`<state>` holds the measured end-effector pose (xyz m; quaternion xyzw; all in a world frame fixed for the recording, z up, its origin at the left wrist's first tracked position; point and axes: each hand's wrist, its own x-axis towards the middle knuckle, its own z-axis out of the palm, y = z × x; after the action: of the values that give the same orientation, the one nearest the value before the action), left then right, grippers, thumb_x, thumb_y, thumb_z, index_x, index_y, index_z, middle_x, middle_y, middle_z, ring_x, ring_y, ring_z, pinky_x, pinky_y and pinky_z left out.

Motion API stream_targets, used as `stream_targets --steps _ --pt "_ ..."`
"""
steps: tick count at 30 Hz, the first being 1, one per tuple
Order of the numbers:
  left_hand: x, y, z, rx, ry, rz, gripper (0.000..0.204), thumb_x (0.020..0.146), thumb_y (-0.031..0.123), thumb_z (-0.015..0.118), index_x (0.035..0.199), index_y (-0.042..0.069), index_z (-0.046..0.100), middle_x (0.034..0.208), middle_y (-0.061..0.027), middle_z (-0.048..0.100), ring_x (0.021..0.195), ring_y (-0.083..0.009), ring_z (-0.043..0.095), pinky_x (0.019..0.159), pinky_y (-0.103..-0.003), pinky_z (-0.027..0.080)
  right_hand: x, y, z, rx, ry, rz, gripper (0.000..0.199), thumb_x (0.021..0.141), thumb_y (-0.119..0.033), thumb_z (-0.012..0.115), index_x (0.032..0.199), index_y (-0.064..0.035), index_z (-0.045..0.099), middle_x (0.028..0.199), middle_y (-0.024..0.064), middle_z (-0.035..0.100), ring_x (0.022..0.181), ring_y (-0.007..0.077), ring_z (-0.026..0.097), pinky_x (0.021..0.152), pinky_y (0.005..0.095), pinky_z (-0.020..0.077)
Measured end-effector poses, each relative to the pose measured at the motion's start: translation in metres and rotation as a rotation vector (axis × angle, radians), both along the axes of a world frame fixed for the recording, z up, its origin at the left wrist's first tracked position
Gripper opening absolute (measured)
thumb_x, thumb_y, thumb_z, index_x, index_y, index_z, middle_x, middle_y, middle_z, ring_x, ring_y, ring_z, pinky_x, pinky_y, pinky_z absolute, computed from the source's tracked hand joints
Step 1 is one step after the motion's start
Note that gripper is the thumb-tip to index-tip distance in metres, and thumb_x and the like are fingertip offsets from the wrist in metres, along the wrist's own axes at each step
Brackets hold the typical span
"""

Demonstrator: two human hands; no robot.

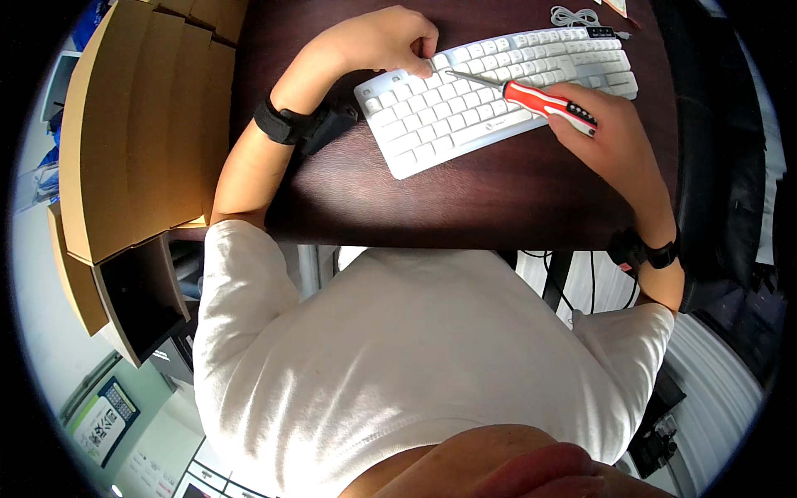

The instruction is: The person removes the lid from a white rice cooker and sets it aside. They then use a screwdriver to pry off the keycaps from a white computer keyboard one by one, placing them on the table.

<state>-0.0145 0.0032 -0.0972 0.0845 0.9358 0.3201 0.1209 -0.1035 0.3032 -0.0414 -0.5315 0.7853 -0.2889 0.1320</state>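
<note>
A white keyboard (pixel 452 112) lies tilted on the dark table, its right end farther from me. In its far row, towards the left end, a few spots look bare of keycaps. My left hand (pixel 382 40) is at the keyboard's far left edge, fingers curled and thumb on the top row; whether a small part sits under the fingertips is hidden. My right hand (pixel 610 137) is closed around the red, white and black handle of a screwdriver (pixel 527 98). The screwdriver's thin metal shaft points left across the keys, its tip just right of my left thumb.
A grey coiled cable (pixel 574 17) lies beyond the keyboard on the table (pixel 398 212). Cardboard boxes (pixel 137 124) stand along the left side. A black chair or padded surface (pixel 718 158) borders the table on the right. Black straps with small devices circle both my wrists.
</note>
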Motion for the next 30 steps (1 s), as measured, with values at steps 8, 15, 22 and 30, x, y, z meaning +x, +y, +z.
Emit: stream_targets --steps 8,15,22,30 --pt "-0.003 0.005 0.002 0.038 -0.104 0.064 0.022 0.079 0.017 0.074 0.084 -0.002 0.062 0.066 -0.0081 0.062 0.052 -0.0127 0.058 0.042 -0.027 0.046 0.013 -0.027 0.023 0.183 0.217 -0.014 0.028 0.086 -0.025 0.065 0.102 -0.0028 0.067 0.076 0.0176 0.066 0.064 0.0307 0.063 0.06 0.0377 0.0491" --pt "-0.003 0.007 0.004 0.07 -0.137 0.083 0.025 0.078 0.017 0.074 0.084 -0.003 0.061 0.065 -0.0094 0.062 0.051 -0.0149 0.059 0.043 -0.028 0.048 0.02 -0.054 0.04 0.241 0.493 0.091 0.028 0.082 -0.02 0.066 0.103 -0.0016 0.067 0.083 0.0201 0.067 0.072 0.0339 0.065 0.065 0.0379 0.0504" --pt "0.0 0.008 0.005 0.047 -0.112 0.096 0.027 0.078 0.019 0.074 0.084 -0.003 0.061 0.065 -0.0099 0.061 0.051 -0.0162 0.06 0.043 -0.029 0.048 0.033 -0.051 0.034 0.242 0.475 0.067 0.027 0.081 -0.018 0.067 0.103 -0.0012 0.065 0.082 0.0197 0.066 0.074 0.0348 0.065 0.068 0.0381 0.0504" --pt "-0.009 0.0 0.003 -0.275 -0.071 0.017 0.034 0.076 0.026 0.074 0.088 -0.003 0.063 0.078 -0.0157 0.066 0.069 -0.0282 0.066 0.06 -0.039 0.053 0.032 -0.023 0.008 0.143 0.159 -0.019 0.028 0.084 -0.02 0.067 0.105 -0.0016 0.063 0.078 0.0194 0.065 0.065 0.0336 0.064 0.059 0.0407 0.0499"
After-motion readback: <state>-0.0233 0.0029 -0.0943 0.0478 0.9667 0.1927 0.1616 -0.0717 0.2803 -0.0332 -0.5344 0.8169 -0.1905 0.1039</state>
